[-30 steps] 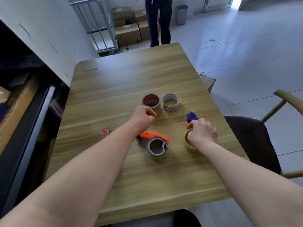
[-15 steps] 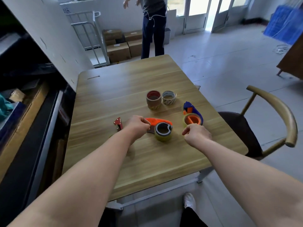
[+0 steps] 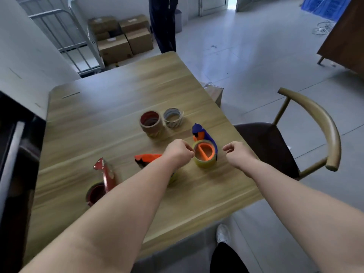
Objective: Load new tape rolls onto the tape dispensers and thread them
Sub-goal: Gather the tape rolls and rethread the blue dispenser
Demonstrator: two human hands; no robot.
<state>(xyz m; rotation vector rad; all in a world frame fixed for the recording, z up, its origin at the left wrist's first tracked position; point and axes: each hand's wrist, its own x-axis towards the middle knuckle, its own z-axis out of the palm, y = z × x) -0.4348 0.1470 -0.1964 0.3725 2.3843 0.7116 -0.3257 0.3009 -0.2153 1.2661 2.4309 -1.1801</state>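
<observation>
A blue tape dispenser [image 3: 203,134] with an orange core carries a yellowish tape roll [image 3: 204,163] near the table's right edge. My left hand [image 3: 179,152] is curled into a fist right beside that roll on its left, with nothing visible in it. My right hand [image 3: 236,154] hovers just right of the roll, fingers loosely curled and empty. My left forearm partly hides an orange dispenser [image 3: 147,158]. A red dispenser [image 3: 105,174] with a roll lies at the near left. Two spare rolls, brown [image 3: 150,123] and clear [image 3: 173,117], stand behind.
The wooden table [image 3: 118,95] ends close to the right of the blue dispenser. A wooden chair [image 3: 315,119] stands at the right. A person [image 3: 163,22] stands beyond the far end, next to cardboard boxes [image 3: 122,40] and a metal cart [image 3: 65,36].
My right hand has left the roll on the blue dispenser and drawn off to its right. My left hand has moved right to that roll. The red dispenser has come into view.
</observation>
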